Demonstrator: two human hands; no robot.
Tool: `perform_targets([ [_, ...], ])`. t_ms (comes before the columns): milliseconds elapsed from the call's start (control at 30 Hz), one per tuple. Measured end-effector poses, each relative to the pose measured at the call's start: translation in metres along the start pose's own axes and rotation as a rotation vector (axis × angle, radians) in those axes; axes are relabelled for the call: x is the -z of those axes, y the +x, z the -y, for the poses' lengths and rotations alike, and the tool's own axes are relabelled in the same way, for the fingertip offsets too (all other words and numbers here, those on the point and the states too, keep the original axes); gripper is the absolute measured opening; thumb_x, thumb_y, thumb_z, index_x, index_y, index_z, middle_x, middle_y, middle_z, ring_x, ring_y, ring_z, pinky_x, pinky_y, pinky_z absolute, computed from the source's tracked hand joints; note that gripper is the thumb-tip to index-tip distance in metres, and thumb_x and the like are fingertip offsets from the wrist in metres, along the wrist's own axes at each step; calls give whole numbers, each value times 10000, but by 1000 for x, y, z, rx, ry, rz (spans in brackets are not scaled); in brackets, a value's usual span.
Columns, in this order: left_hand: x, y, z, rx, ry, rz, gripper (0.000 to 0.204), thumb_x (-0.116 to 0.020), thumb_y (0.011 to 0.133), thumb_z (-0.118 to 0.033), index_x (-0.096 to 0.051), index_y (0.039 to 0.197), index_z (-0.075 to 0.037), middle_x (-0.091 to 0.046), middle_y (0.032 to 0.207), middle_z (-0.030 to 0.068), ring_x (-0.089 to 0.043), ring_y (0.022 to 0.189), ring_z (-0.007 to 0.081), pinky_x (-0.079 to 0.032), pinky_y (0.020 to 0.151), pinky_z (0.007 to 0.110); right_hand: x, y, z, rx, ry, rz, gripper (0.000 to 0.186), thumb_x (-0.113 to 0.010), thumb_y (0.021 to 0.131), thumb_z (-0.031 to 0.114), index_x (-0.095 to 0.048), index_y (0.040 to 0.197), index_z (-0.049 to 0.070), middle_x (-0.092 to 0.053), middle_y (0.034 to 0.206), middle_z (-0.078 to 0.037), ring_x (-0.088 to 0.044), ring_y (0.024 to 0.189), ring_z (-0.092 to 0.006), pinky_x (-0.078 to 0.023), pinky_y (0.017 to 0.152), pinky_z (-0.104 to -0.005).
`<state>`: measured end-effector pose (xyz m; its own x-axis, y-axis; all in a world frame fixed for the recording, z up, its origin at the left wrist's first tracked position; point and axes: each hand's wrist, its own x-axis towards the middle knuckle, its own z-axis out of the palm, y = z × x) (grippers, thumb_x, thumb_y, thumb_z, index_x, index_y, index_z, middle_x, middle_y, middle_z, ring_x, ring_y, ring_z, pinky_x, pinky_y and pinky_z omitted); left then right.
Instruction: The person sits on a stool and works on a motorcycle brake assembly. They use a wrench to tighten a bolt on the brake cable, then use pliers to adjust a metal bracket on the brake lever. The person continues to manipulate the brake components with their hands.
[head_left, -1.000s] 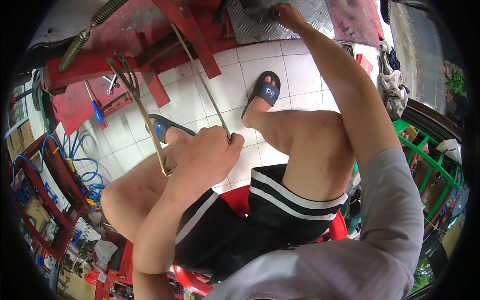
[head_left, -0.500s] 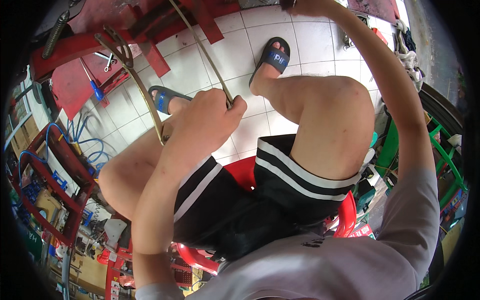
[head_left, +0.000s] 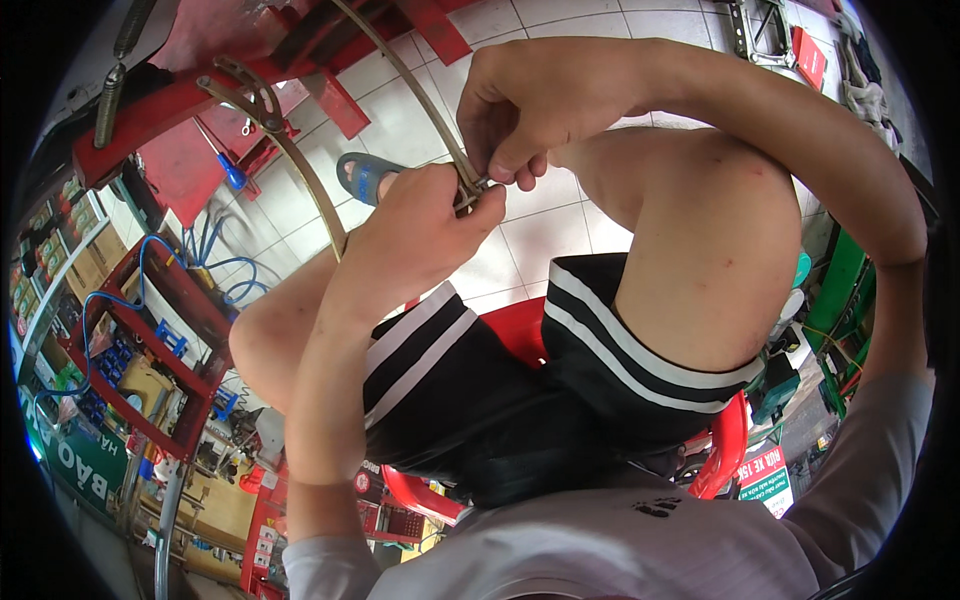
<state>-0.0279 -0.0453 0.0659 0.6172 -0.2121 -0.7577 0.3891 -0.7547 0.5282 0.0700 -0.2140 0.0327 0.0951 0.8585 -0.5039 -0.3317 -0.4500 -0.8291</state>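
Observation:
A thin, brass-coloured metal bar slants down from the top to my left hand. My left fingers are closed around its lower end. A second curved bar, with a slotted, forked upper end, runs behind the same hand; whether the two bars join is hidden. Facing it from the right, my right hand has thumb and fingers pinched together at the held end. A small silvery metal piece shows at those fingertips, too small to name.
A red metal frame with a coil spring stands at the upper left. A blue-handled screwdriver lies on a red surface below it. Blue hose loops by a red rack. My knees flank the hands over white tiles.
My right hand has come down from the top edge to meet my left hand at the bar's end. The view has shifted slightly; my left hand keeps its hold.

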Motion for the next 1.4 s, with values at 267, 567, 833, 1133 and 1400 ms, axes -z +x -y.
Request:
perform_targets([
  [267,-2,-2,5,-43,-6,-17,402,-630,825,-312,-538,667,46,-528,572,169,-503,552,318,-406,627,419,-3,4,3,-25,-61,-13,134,-619,750,14,-650,838,-83,-664,740,-126,-656,651,-160,-536,610,-271],
  [567,-3,3,26,-133,-52,80,369,-700,767,-294,-524,671,16,-516,552,109,-492,533,249,-396,621,378,-10,1,9,-204,162,-55,159,-621,803,40,-621,877,-101,-652,784,-140,-664,714,-177,-555,655,-270],
  [833,1,-7,17,-120,35,29,371,-675,805,-284,-525,723,46,-565,672,173,-527,673,331,-403,648,416,-15,2,15,-238,160,-74,190,-622,816,55,-606,917,-104,-655,806,-144,-667,738,-180,-561,694,-269],
  [1133,-2,0,23,-80,-67,66,368,-662,810,-270,-535,712,61,-574,657,196,-562,644,320,-422,638,412,-17,1,24,-190,118,-105,197,-642,801,47,-545,915,-82,-658,795,-173,-676,721,-195,-561,674,-283],
  [1400,-3,1,29,-193,-95,20,362,-645,807,-289,-578,760,64,-601,634,154,-594,610,308,-446,634,406,-10,5,9,-110,174,-65,228,-675,768,3,-507,906,-65,-658,785,-184,-684,713,-215,-562,641,-279],
])
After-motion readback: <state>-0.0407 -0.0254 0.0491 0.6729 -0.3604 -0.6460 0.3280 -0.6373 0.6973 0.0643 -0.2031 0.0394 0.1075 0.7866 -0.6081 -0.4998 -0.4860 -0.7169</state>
